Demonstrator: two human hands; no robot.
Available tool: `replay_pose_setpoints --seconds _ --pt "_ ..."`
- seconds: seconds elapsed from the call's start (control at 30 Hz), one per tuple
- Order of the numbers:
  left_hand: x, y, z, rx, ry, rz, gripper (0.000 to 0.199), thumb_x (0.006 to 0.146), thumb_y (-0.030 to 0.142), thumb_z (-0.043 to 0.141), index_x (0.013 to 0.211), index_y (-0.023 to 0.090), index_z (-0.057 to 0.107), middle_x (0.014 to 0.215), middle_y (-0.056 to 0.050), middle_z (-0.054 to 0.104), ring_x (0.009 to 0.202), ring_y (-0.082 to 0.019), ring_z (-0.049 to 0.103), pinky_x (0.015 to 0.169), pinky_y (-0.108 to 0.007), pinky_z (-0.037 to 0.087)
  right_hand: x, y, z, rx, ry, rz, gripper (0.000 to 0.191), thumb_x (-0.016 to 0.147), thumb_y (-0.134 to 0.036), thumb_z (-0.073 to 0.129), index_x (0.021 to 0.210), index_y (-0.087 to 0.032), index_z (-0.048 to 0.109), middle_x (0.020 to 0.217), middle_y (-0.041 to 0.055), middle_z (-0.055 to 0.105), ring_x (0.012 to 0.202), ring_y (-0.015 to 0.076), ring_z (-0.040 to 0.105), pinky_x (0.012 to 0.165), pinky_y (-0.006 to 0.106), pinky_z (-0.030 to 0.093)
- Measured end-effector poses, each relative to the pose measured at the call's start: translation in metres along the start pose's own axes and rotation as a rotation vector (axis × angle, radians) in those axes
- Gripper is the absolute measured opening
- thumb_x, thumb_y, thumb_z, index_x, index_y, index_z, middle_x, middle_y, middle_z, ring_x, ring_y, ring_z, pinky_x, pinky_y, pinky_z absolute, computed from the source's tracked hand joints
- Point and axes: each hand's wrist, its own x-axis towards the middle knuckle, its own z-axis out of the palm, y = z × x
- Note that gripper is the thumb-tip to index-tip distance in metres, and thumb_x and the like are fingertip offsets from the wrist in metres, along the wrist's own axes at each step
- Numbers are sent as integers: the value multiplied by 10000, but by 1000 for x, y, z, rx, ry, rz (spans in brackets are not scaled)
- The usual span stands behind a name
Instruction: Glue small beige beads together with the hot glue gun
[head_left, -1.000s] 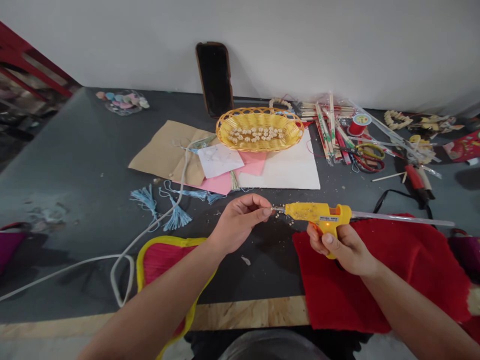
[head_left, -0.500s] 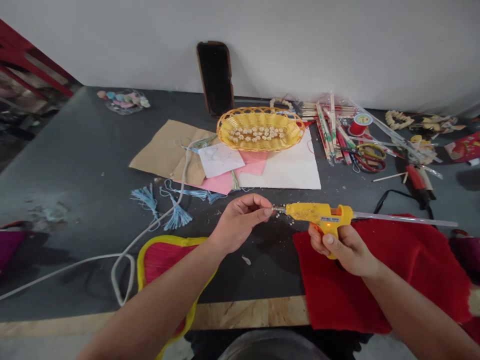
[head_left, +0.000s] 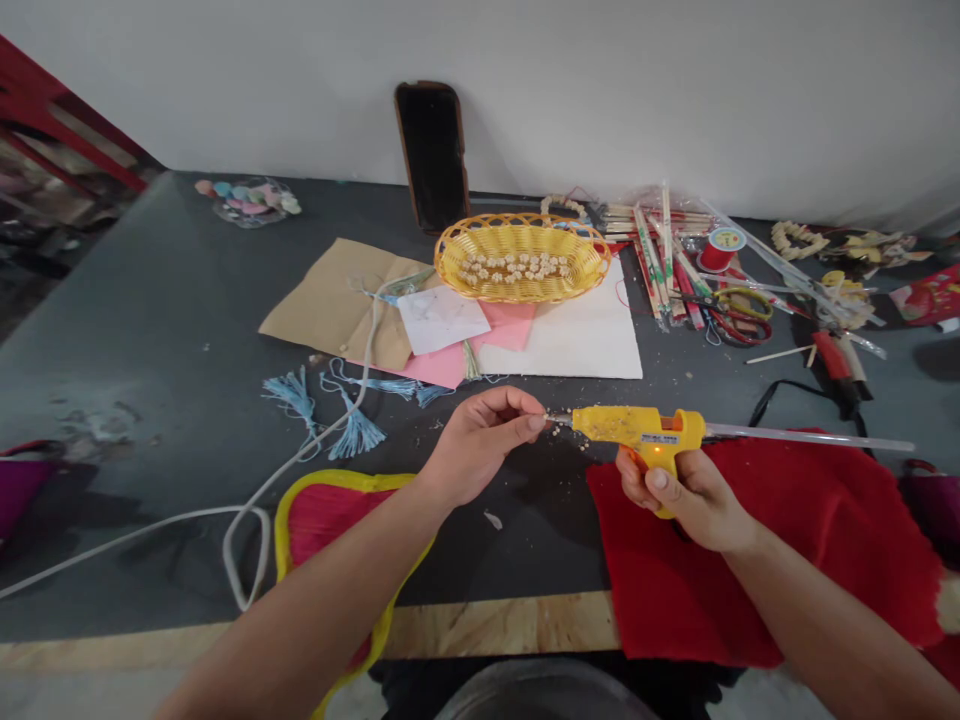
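The right hand (head_left: 696,500) grips the yellow glue gun (head_left: 626,424) by its handle, above the red cloth (head_left: 817,520); the nozzle (head_left: 561,419) points left. At its tip, the left hand (head_left: 480,440) has 2 digits pinched together, though I cannot tell what, if anything, they hold. The yellow basket (head_left: 525,291) of pale pieces (head_left: 516,268) stands far, beyond both hands.

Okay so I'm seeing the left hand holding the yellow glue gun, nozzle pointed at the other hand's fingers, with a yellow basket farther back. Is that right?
Not quite: the head view shows the right hand holding the yellow glue gun. Its nozzle does point at the other hand's fingers, with a yellow basket farther back.
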Motion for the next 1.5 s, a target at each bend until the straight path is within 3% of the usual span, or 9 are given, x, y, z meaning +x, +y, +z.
replay_pose_setpoints --seconds 1.5 --pt "1 -1 -1 18 15 9 149 665 216 823 732 143 712 653 5 660 609 -77 561 605 -197 428 -1 1 -1 59 28 2 292 923 -474 529 911 -185 567 642 -22 436 532 90 331 463 248 234"
